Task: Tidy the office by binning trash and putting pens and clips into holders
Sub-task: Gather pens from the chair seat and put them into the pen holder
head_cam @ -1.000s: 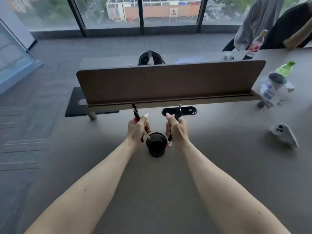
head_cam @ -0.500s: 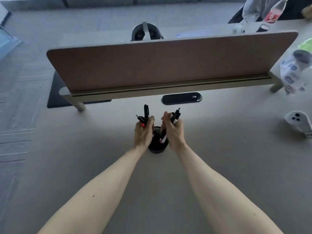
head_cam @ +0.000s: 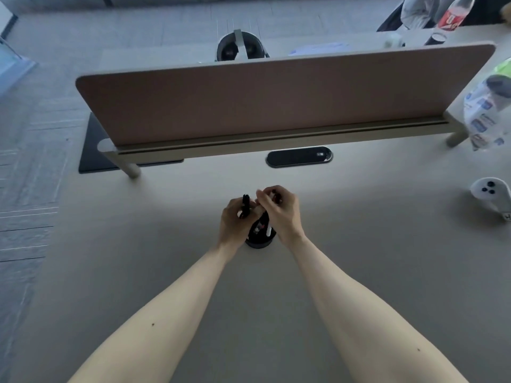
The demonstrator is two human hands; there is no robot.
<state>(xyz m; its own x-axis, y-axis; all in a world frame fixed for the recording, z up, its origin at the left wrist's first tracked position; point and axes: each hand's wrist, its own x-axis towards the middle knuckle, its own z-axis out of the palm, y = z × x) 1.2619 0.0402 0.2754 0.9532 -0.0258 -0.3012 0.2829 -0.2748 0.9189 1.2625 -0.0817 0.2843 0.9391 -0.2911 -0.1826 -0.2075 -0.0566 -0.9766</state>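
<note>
A round black pen holder (head_cam: 260, 241) stands on the grey desk (head_cam: 359, 244), mostly covered by both hands. My left hand (head_cam: 233, 221) is closed around a few dark pens (head_cam: 245, 205) whose tops stick up above its fingers. My right hand (head_cam: 282, 212) is closed on other pens (head_cam: 262, 223), black and white ones, whose lower ends reach down into the holder. The two hands touch directly over the holder's mouth.
A brown divider screen (head_cam: 276, 98) crosses the desk behind the hands, with a black cable port (head_cam: 299, 157) below it. A white controller (head_cam: 493, 193) lies at the right, a plastic bottle (head_cam: 486, 111) above it. A headset (head_cam: 240, 47) and a red-labelled bottle (head_cam: 450, 17) sit beyond the screen.
The view tipped downward and closer. Both hands came together over the holder, and the right hand's pens dropped lower into it.
</note>
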